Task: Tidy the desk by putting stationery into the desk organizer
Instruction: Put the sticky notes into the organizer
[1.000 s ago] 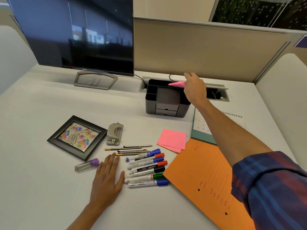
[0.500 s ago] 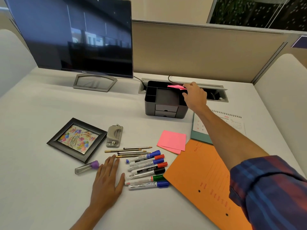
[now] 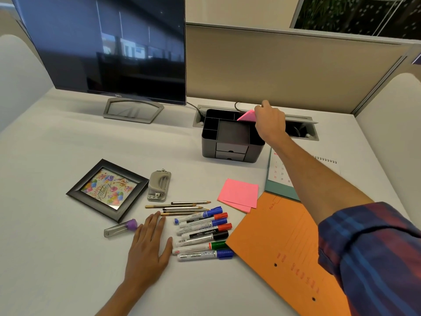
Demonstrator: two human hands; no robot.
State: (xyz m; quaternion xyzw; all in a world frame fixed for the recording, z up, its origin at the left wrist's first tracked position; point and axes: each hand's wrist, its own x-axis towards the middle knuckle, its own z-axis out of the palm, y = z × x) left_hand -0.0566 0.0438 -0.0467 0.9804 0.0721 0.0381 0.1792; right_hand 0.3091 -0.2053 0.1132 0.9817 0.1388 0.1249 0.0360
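A dark grey desk organizer [image 3: 230, 149] with two small drawers stands at the back of the desk. My right hand [image 3: 270, 124] is over its right rear compartment and pinches a pink sticky-note pad [image 3: 247, 116], tilted with its lower edge inside the organizer. My left hand [image 3: 148, 245] rests flat on the desk, fingers straight, just left of several markers [image 3: 202, 233]. Several pencils [image 3: 182, 206] lie above the markers. More pink sticky notes [image 3: 239, 193] lie on the desk.
A monitor [image 3: 109, 46] stands at the back left. A framed birthday picture [image 3: 107, 189], a hole punch [image 3: 158, 185] and a purple-capped lead case [image 3: 120, 228] lie left of the pencils. An orange folder [image 3: 284, 242] and a calendar [image 3: 280, 174] lie at right.
My right hand has tipped the pink pad from flat over the organizer to steeply tilted, its lower edge now down in the right rear compartment. My left hand has stayed put.
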